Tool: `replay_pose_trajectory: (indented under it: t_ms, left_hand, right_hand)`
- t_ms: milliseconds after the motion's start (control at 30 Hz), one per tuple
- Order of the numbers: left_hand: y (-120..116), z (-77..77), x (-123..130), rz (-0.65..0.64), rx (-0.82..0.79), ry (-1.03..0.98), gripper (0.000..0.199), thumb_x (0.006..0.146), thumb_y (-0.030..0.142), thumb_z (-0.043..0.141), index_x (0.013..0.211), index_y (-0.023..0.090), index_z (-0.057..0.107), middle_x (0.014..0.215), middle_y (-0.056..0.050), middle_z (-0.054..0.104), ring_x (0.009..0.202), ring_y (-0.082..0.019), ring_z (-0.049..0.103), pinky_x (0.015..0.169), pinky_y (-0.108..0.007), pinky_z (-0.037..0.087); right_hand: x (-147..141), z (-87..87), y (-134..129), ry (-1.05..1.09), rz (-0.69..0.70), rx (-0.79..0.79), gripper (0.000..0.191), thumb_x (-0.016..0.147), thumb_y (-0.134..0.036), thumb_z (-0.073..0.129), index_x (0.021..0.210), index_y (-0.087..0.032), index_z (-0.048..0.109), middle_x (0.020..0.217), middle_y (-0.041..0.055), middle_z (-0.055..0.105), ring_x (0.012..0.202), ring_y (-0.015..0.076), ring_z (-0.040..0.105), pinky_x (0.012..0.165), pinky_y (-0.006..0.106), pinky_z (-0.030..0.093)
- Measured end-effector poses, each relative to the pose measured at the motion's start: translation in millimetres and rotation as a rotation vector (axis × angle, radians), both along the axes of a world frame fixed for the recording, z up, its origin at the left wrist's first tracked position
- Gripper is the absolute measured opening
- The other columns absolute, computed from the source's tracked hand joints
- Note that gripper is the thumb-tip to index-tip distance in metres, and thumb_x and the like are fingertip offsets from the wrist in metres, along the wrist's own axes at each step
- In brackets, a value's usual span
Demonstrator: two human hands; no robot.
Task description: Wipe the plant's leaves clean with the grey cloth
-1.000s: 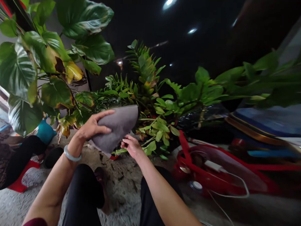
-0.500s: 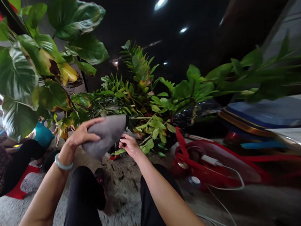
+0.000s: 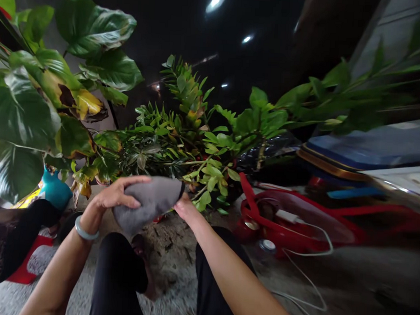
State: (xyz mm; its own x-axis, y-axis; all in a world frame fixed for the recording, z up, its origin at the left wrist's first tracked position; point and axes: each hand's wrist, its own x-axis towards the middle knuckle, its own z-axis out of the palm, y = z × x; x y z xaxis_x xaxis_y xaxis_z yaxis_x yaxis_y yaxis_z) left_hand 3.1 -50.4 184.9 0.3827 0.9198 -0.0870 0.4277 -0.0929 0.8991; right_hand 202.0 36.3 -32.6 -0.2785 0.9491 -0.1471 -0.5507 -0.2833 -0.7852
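Observation:
A grey, soft-looking piece (image 3: 155, 199) with a black edge at its right end is held up above my knees; I cannot make out its exact kind. My left hand (image 3: 117, 194), with a pale bangle (image 3: 86, 228) on the wrist, grips its left end, thumb in front and fingers along the top. At the black edge, my right hand (image 3: 185, 208) is closed on the piece, its fingertips partly hidden behind it.
Leafy plants (image 3: 213, 148) stand in front. On the right are a red bag (image 3: 263, 214) with a white plug and cable (image 3: 326, 239), and a stack of blue flat things (image 3: 355, 151). At left, another person's dark-clothed leg (image 3: 32, 220) is near a red stool (image 3: 32, 261).
The grey piece has dropped slightly and tilted flatter, its black edge turning toward my right hand. My right hand has closed on that edge. The view has swung slightly right.

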Motion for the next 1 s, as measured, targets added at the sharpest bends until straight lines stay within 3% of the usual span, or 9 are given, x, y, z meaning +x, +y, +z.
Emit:
replay_pose_trajectory:
  t_ms: [100, 200, 333, 400, 467, 633, 767, 900, 1000]
  left_hand:
    - [32, 12.8, 14, 0.257, 0.220, -0.222, 0.086, 0.060, 0.031, 0.087, 0.142, 0.025, 0.062, 0.136, -0.006, 0.067, 0.118, -0.033, 0.064, 0.099, -0.039, 0.052]
    - [55, -12.4, 28, 0.408, 0.259, -0.301, 0.091, 0.061, 0.033, 0.084, 0.147, 0.022, 0.056, 0.133, -0.008, 0.067, 0.114, -0.030, 0.065, 0.096, -0.039, 0.053]
    - [27, -50.7, 21, 0.099, 0.026, 0.041, 0.075, 0.055, 0.024, 0.087, 0.128, 0.020, 0.072, 0.128, -0.008, 0.071, 0.114, -0.032, 0.065, 0.101, -0.042, 0.050]
    - [1, -45.9, 10, -0.104, -0.069, 0.150, 0.069, 0.055, 0.024, 0.089, 0.123, 0.024, 0.075, 0.127, -0.005, 0.072, 0.118, -0.033, 0.064, 0.105, -0.044, 0.047]
    - [-14, -25.1, 2, -0.149, -0.071, 0.129, 0.068, 0.058, 0.026, 0.090, 0.124, 0.026, 0.075, 0.132, -0.005, 0.070, 0.124, -0.034, 0.061, 0.108, -0.044, 0.045]
    - [23, 16.5, 20, 0.229, 0.200, -0.192, 0.084, 0.060, 0.031, 0.088, 0.141, 0.025, 0.063, 0.139, -0.005, 0.065, 0.123, -0.035, 0.061, 0.103, -0.042, 0.049]
    - [53, -15.0, 36, 0.393, 0.291, -0.222, 0.086, 0.060, 0.028, 0.083, 0.143, 0.018, 0.061, 0.137, -0.009, 0.066, 0.125, -0.035, 0.059, 0.108, -0.044, 0.046]
    - [6, -52.6, 15, 0.158, 0.064, 0.073, 0.074, 0.056, 0.018, 0.084, 0.128, 0.020, 0.072, 0.135, -0.008, 0.068, 0.128, -0.036, 0.058, 0.114, -0.047, 0.040]
    - [-39, -45.8, -7, 0.033, -0.114, 0.099, 0.069, 0.056, 0.021, 0.088, 0.124, 0.025, 0.075, 0.134, -0.006, 0.070, 0.128, -0.036, 0.059, 0.113, -0.047, 0.041]
  right_hand:
    - [0, 4.3, 0, 0.000, 0.001, -0.071, 0.028, 0.063, -0.009, 0.073, 0.089, -0.018, 0.072, 0.070, 0.0066, 0.076, 0.048, 0.0139, 0.061, 0.050, 0.027, 0.054]
    - [-4, 8.1, -1, 0.001, -0.007, -0.134, 0.028, 0.062, -0.007, 0.073, 0.088, -0.017, 0.072, 0.069, 0.0064, 0.076, 0.047, 0.0129, 0.060, 0.048, 0.026, 0.053]
    - [-4, 7.7, -2, 0.007, -0.035, -0.153, 0.013, 0.064, -0.011, 0.073, 0.073, -0.018, 0.067, 0.059, 0.0021, 0.070, 0.048, 0.0147, 0.060, 0.048, 0.027, 0.052]
    - [-3, 6.3, -3, 0.028, -0.028, -0.147, 0.009, 0.067, -0.015, 0.073, 0.071, -0.019, 0.067, 0.059, 0.0024, 0.070, 0.052, 0.0165, 0.063, 0.051, 0.027, 0.053]
    - [-2, 5.3, -3, 0.036, -0.024, -0.134, 0.009, 0.068, -0.016, 0.073, 0.075, -0.019, 0.069, 0.061, 0.0024, 0.071, 0.054, 0.0168, 0.064, 0.051, 0.026, 0.053]
    - [-5, 6.3, -2, 0.027, -0.019, -0.093, 0.026, 0.063, -0.010, 0.074, 0.087, -0.018, 0.070, 0.068, 0.0033, 0.074, 0.048, 0.0127, 0.060, 0.047, 0.025, 0.052]
    - [-7, 7.1, -1, 0.028, -0.004, -0.102, 0.028, 0.061, -0.008, 0.075, 0.087, -0.018, 0.071, 0.067, 0.0040, 0.074, 0.047, 0.0128, 0.061, 0.047, 0.026, 0.053]
    - [-3, 5.0, 0, -0.011, -0.026, -0.159, 0.017, 0.060, -0.007, 0.072, 0.073, -0.018, 0.068, 0.056, 0.0005, 0.069, 0.045, 0.0134, 0.059, 0.045, 0.025, 0.051]
    - [0, 5.4, 0, 0.003, -0.029, -0.154, 0.021, 0.061, -0.007, 0.073, 0.079, -0.017, 0.072, 0.063, 0.0022, 0.073, 0.049, 0.0135, 0.063, 0.048, 0.023, 0.052]
